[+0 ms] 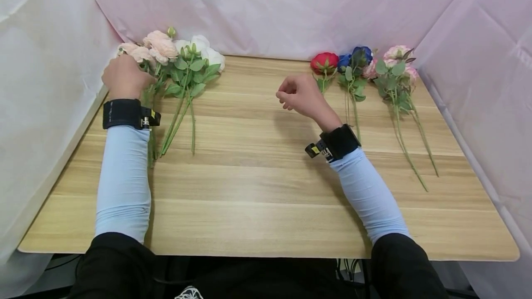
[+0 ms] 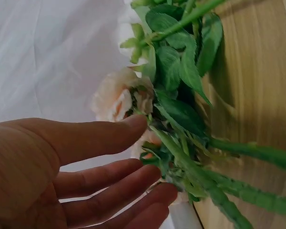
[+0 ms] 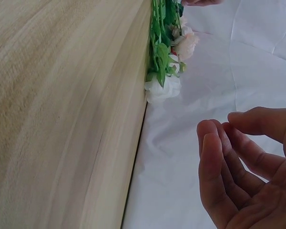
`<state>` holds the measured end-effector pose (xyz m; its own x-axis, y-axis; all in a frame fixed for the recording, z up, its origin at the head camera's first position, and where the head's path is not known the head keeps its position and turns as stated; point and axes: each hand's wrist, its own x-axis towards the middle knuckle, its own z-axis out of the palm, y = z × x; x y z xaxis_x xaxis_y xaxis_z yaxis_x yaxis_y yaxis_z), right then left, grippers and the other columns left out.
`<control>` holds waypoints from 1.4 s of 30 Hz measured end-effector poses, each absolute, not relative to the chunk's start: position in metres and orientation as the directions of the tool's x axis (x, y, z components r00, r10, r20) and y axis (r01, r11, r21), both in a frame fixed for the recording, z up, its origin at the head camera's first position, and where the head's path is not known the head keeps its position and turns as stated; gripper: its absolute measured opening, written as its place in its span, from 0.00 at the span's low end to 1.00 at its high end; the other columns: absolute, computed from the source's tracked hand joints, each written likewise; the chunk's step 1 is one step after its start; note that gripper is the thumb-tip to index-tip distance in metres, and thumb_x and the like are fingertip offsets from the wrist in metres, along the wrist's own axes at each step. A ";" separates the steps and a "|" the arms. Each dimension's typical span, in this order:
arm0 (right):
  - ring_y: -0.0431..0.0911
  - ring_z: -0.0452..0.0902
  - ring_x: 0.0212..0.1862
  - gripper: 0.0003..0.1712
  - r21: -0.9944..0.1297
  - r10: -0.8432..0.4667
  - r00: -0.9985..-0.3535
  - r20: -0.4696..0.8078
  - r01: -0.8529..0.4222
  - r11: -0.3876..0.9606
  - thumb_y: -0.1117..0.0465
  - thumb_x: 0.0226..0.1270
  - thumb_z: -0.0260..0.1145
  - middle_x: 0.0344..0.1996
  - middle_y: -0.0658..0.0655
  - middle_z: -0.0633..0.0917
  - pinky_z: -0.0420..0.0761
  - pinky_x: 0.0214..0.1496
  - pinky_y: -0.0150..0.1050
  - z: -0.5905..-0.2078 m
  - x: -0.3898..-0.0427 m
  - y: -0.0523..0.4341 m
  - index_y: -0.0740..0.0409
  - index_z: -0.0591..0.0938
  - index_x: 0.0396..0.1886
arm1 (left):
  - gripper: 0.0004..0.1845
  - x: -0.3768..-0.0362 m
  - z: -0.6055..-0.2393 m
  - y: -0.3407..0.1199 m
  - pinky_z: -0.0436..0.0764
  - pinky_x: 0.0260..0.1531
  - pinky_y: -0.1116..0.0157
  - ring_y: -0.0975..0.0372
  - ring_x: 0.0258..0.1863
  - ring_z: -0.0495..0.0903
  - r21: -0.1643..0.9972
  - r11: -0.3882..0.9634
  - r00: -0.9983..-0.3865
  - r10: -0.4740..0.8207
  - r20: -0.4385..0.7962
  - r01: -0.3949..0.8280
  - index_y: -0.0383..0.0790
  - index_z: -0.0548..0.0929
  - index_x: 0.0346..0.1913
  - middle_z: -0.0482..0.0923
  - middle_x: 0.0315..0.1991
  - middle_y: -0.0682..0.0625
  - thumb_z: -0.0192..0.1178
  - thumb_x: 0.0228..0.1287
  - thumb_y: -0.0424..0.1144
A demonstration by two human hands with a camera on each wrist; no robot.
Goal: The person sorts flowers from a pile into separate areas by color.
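The left hand (image 1: pixel 121 77), fingers straight, touches the peach flowers (image 1: pixel 154 47) lying on the desk (image 1: pixel 257 183), while the right hand (image 1: pixel 300 96) hovers loosely curled and empty, well apart to their right.

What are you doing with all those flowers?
A person sits at a wooden table with fake flowers in two groups. The left hand is at the peach and white bunch in the far left corner, fingers straight beside the blooms. The right hand hovers loosely curled and holds nothing, near a red flower, a blue one and a pink one.
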<state>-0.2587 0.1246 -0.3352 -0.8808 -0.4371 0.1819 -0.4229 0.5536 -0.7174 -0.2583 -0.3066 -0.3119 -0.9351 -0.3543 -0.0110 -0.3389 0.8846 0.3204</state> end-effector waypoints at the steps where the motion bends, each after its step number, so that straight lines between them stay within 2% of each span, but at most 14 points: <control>1: 0.52 0.88 0.29 0.08 -0.720 -0.436 -0.882 0.180 -0.420 0.553 0.61 0.73 0.67 0.34 0.68 0.90 0.84 0.30 0.35 -0.335 -0.259 0.125 0.62 0.87 0.39 | 0.23 -0.258 -0.313 -0.308 0.79 0.41 0.42 0.36 0.48 0.80 0.312 0.884 -0.934 -0.356 -0.031 -0.347 0.32 0.75 0.31 0.77 0.40 0.33 0.71 0.61 0.50; 5: 0.51 0.88 0.29 0.08 -0.722 -0.432 -0.885 0.172 -0.412 0.556 0.61 0.73 0.67 0.34 0.68 0.90 0.85 0.31 0.36 -0.336 -0.258 0.125 0.62 0.87 0.39 | 0.23 -0.258 -0.315 -0.312 0.79 0.45 0.39 0.35 0.49 0.79 0.295 0.890 -0.937 -0.340 -0.081 -0.348 0.30 0.77 0.33 0.78 0.46 0.30 0.71 0.60 0.49; 8: 0.54 0.88 0.31 0.08 -0.726 -0.429 -0.890 0.155 -0.397 0.561 0.60 0.73 0.67 0.35 0.67 0.90 0.85 0.31 0.36 -0.337 -0.258 0.124 0.61 0.87 0.40 | 0.20 -0.257 -0.317 -0.315 0.77 0.53 0.35 0.32 0.56 0.77 0.275 0.898 -0.939 -0.326 -0.113 -0.345 0.29 0.80 0.37 0.76 0.58 0.26 0.69 0.61 0.47; 10: 0.56 0.89 0.33 0.08 -0.728 -0.429 -0.892 0.143 -0.388 0.565 0.59 0.73 0.67 0.35 0.68 0.90 0.85 0.31 0.37 -0.337 -0.258 0.123 0.61 0.86 0.41 | 0.17 -0.258 -0.319 -0.317 0.76 0.55 0.34 0.32 0.58 0.76 0.265 0.902 -0.940 -0.318 -0.126 -0.340 0.31 0.81 0.33 0.75 0.61 0.26 0.67 0.61 0.45; 14: 0.58 0.89 0.34 0.09 -0.733 -0.430 -0.893 0.135 -0.382 0.563 0.60 0.74 0.66 0.36 0.69 0.90 0.87 0.33 0.40 -0.338 -0.257 0.123 0.62 0.86 0.41 | 0.14 -0.260 -0.320 -0.318 0.76 0.56 0.34 0.33 0.58 0.76 0.249 0.909 -0.942 -0.312 -0.128 -0.335 0.37 0.77 0.23 0.76 0.58 0.28 0.61 0.61 0.43; 17: 0.55 0.89 0.33 0.09 -0.729 -0.429 -0.893 0.137 -0.384 0.567 0.60 0.74 0.66 0.36 0.68 0.90 0.86 0.33 0.38 -0.338 -0.257 0.123 0.61 0.86 0.41 | 0.12 -0.261 -0.319 -0.317 0.76 0.56 0.35 0.32 0.59 0.76 0.228 0.907 -0.935 -0.332 -0.127 -0.353 0.32 0.78 0.33 0.76 0.59 0.26 0.58 0.62 0.41; 20: 0.52 0.89 0.32 0.08 -0.719 -0.427 -0.893 0.140 -0.388 0.577 0.60 0.74 0.66 0.35 0.67 0.90 0.85 0.31 0.35 -0.337 -0.257 0.123 0.61 0.86 0.41 | 0.19 -0.260 -0.316 -0.316 0.77 0.55 0.35 0.31 0.61 0.76 0.221 0.899 -0.926 -0.361 -0.112 -0.378 0.25 0.78 0.48 0.74 0.62 0.23 0.55 0.64 0.40; 22: 0.50 0.88 0.31 0.08 -0.712 -0.427 -0.893 0.141 -0.391 0.583 0.59 0.74 0.66 0.35 0.66 0.90 0.84 0.31 0.34 -0.337 -0.257 0.123 0.60 0.86 0.41 | 0.21 -0.259 -0.313 -0.314 0.79 0.53 0.36 0.31 0.61 0.76 0.222 0.894 -0.921 -0.378 -0.091 -0.389 0.24 0.77 0.52 0.74 0.63 0.22 0.53 0.64 0.39; 26: 0.49 0.88 0.31 0.08 -0.704 -0.429 -0.891 0.146 -0.398 0.588 0.59 0.74 0.66 0.35 0.65 0.90 0.84 0.31 0.33 -0.338 -0.257 0.123 0.60 0.86 0.41 | 0.19 -0.255 -0.307 -0.309 0.80 0.50 0.36 0.31 0.59 0.77 0.240 0.887 -0.917 -0.395 -0.047 -0.394 0.24 0.77 0.48 0.76 0.61 0.23 0.54 0.63 0.39; 28: 0.49 0.88 0.31 0.08 -0.703 -0.431 -0.890 0.148 -0.401 0.588 0.59 0.74 0.65 0.35 0.65 0.90 0.84 0.30 0.33 -0.339 -0.257 0.123 0.60 0.86 0.41 | 0.22 -0.253 -0.304 -0.307 0.79 0.50 0.36 0.32 0.59 0.77 0.251 0.887 -0.918 -0.394 -0.029 -0.389 0.23 0.77 0.51 0.76 0.61 0.23 0.58 0.62 0.40; 33: 0.48 0.88 0.30 0.09 -0.703 -0.432 -0.890 0.148 -0.401 0.587 0.58 0.74 0.66 0.34 0.64 0.91 0.84 0.30 0.34 -0.340 -0.257 0.124 0.59 0.86 0.41 | 0.24 -0.249 -0.298 -0.305 0.79 0.45 0.36 0.32 0.56 0.78 0.266 0.891 -0.925 -0.381 -0.002 -0.368 0.21 0.78 0.52 0.77 0.57 0.23 0.61 0.61 0.41; 35: 0.48 0.88 0.30 0.09 -0.701 -0.434 -0.889 0.147 -0.403 0.588 0.58 0.74 0.66 0.34 0.64 0.91 0.84 0.30 0.34 -0.341 -0.257 0.124 0.59 0.87 0.41 | 0.19 -0.249 -0.296 -0.305 0.78 0.40 0.37 0.32 0.54 0.79 0.272 0.891 -0.926 -0.379 0.006 -0.363 0.23 0.77 0.46 0.78 0.53 0.24 0.58 0.61 0.39; 38: 0.47 0.88 0.30 0.09 -0.694 -0.436 -0.887 0.149 -0.408 0.593 0.58 0.74 0.66 0.34 0.62 0.91 0.84 0.30 0.34 -0.341 -0.257 0.124 0.59 0.87 0.41 | 0.11 -0.249 -0.293 -0.307 0.78 0.32 0.42 0.35 0.47 0.80 0.275 0.893 -0.926 -0.376 0.016 -0.358 0.29 0.74 0.32 0.78 0.39 0.30 0.55 0.61 0.37; 42: 0.49 0.89 0.31 0.09 -0.688 -0.436 -0.889 0.141 -0.404 0.603 0.58 0.74 0.65 0.34 0.62 0.91 0.84 0.30 0.34 -0.339 -0.257 0.124 0.59 0.87 0.41 | 0.12 -0.250 -0.290 -0.308 0.73 0.24 0.50 0.42 0.37 0.77 0.286 0.890 -0.927 -0.375 0.014 -0.355 0.38 0.68 0.19 0.71 0.24 0.42 0.53 0.59 0.36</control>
<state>-0.2575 0.1236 -0.3395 -0.8891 -0.4356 0.1408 -0.4042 0.6026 -0.6881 -0.2500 -0.3078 -0.2901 -0.9271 -0.3746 0.0138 -0.3554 0.8899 0.2858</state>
